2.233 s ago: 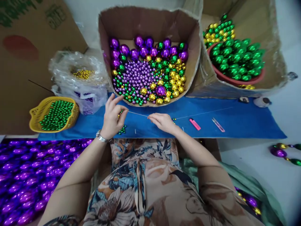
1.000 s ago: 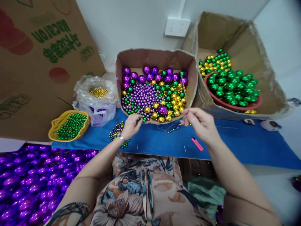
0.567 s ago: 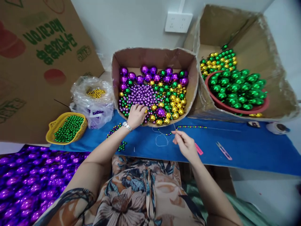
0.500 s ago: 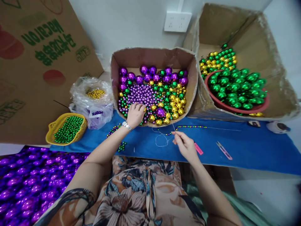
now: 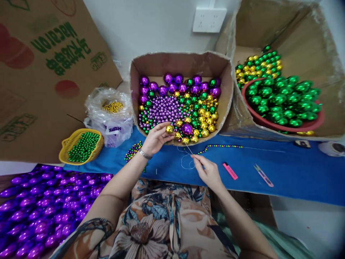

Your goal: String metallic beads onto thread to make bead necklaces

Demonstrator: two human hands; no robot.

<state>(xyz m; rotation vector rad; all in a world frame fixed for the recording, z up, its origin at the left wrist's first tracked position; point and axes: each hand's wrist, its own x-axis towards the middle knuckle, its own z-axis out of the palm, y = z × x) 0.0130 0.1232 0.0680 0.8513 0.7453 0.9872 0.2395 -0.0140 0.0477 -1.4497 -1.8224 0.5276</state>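
Observation:
A shiny gold bead (image 5: 169, 129) is pinched in the fingertips of my left hand (image 5: 156, 139), over the front edge of a cardboard box (image 5: 181, 59). My right hand (image 5: 208, 172) grips a thin needle (image 5: 186, 144) between thumb and fingers, its tip pointing up and left toward the bead. White thread (image 5: 182, 163) loops loosely on the blue cloth beside it. A strung row of small beads (image 5: 221, 145) in purple, green and gold lies behind my right hand. Inside the box are small purple beads (image 5: 164, 108) and larger gold beads (image 5: 206, 120).
A yellow basket (image 5: 63, 154) of green beads and a plastic bag (image 5: 94, 104) stand left. A pink marker-like item (image 5: 230, 171) and thread snips (image 5: 263, 175) lie right. Another carton (image 5: 269, 25) holds a red basin (image 5: 285, 127) of green balls. Purple balls (image 5: 48, 208) fill the lower left.
My left hand has come up from the beads in the box with a gold bead. My right hand has shifted slightly left and down, tilting the needle toward it.

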